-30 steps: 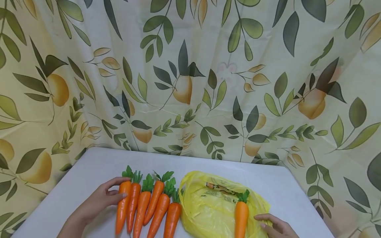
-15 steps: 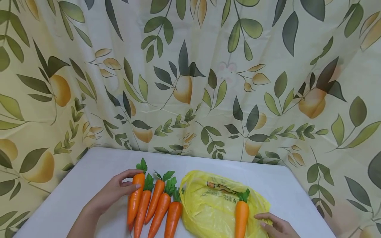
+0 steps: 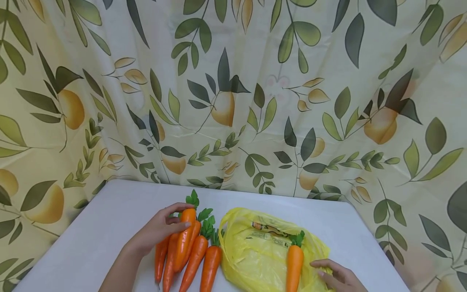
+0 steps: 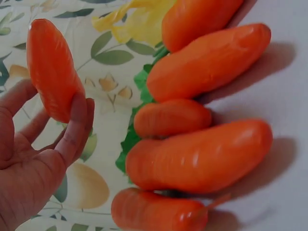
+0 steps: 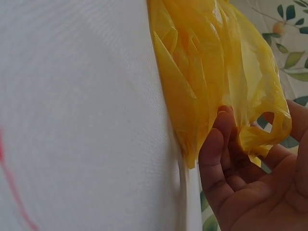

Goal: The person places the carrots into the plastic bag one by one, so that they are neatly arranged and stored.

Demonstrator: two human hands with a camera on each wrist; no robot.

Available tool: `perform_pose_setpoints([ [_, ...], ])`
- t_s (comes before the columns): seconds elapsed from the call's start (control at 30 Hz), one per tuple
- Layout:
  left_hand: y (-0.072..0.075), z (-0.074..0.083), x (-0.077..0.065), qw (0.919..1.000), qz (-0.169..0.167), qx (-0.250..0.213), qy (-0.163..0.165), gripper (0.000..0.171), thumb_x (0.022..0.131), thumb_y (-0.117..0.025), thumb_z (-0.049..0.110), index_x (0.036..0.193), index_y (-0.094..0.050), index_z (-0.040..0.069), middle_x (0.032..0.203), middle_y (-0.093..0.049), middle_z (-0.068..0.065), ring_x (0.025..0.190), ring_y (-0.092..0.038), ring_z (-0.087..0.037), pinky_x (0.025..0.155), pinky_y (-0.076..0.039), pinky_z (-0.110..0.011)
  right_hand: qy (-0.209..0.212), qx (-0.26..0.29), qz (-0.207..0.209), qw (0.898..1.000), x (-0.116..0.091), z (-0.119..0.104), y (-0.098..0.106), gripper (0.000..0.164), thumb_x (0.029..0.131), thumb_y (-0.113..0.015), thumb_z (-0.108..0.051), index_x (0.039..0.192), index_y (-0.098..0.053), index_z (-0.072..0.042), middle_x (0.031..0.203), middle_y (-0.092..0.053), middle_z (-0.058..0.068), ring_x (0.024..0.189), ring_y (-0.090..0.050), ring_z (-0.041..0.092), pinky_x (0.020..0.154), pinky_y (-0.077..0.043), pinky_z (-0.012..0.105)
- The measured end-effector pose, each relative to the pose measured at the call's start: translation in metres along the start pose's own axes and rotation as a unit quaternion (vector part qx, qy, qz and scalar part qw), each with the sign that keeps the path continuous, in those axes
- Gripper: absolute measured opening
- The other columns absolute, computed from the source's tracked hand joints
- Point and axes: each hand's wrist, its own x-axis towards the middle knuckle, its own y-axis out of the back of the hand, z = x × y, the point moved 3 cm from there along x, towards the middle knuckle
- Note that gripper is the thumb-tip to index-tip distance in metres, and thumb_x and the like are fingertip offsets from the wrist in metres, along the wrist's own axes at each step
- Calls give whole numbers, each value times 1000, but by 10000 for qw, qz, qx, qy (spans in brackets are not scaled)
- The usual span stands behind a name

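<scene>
My left hand (image 3: 164, 227) grips an orange carrot (image 3: 184, 239) near its leafy top, raised over the other carrots. In the left wrist view the held carrot (image 4: 50, 67) stands upright between thumb and fingers, apart from the row. Several more carrots lie side by side under it, such as one carrot (image 3: 196, 259) and the rightmost carrot (image 3: 211, 265). To their right a yellow plastic bag (image 3: 251, 255) lies spread on the table, with a single carrot (image 3: 294, 265) at its right part. At the bag's right edge my right hand (image 3: 339, 275) holds the thin plastic (image 5: 264, 137) between its fingers.
A white-covered table (image 3: 138, 198) carries everything. Behind and around it hangs a curtain (image 3: 233, 154) printed with leaves and fruit. The neighbouring carrots lie close together beside the bag's left edge.
My left hand has lifted the leftmost carrot and carried it rightward over the others toward the bag. The right hand and the bag stay put.
</scene>
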Motion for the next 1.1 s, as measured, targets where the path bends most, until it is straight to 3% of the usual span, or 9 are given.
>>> perform_pose_setpoints([
  [0.37, -23, 7, 10, 10000, -2, 34, -62, 48, 95, -78, 27, 140, -64, 20, 145, -56, -5, 124, -57, -33, 97, -51, -48, -104, -9, 221, 9997, 0, 1, 2, 49, 104, -63, -26, 135, -55, 10, 129, -57, 20, 91, -63, 27, 72, -58, 36],
  [0.57, -33, 15, 13, 9995, -122, -195, -210, 48, 95, -79, 25, 140, -64, 20, 144, -55, -5, 120, -58, -32, 94, -52, -42, -132, 98, 235, 9996, 0, 0, 0, 53, 102, -67, -28, 136, -54, 11, 130, -57, 20, 89, -65, 28, 72, -59, 38],
  [0.83, -50, 24, 16, 9973, -390, -483, -398, 49, 95, -78, 22, 142, -62, 16, 144, -54, -9, 115, -60, -31, 90, -54, -41, -39, 174, 158, 9997, -2, -1, -5, 58, 101, -69, -27, 136, -50, 15, 107, -63, 11, 79, -69, 32, 70, -60, 40],
  [1.1, -70, 33, 26, 9961, -597, -436, -484, 47, 95, -79, 21, 140, -65, 19, 143, -56, -5, 110, -59, -31, 87, -54, -41, -22, 78, 252, 9996, -2, -2, -3, 48, 103, -65, -24, 135, -55, 11, 128, -59, 20, 82, -68, 28, 70, -60, 39],
])
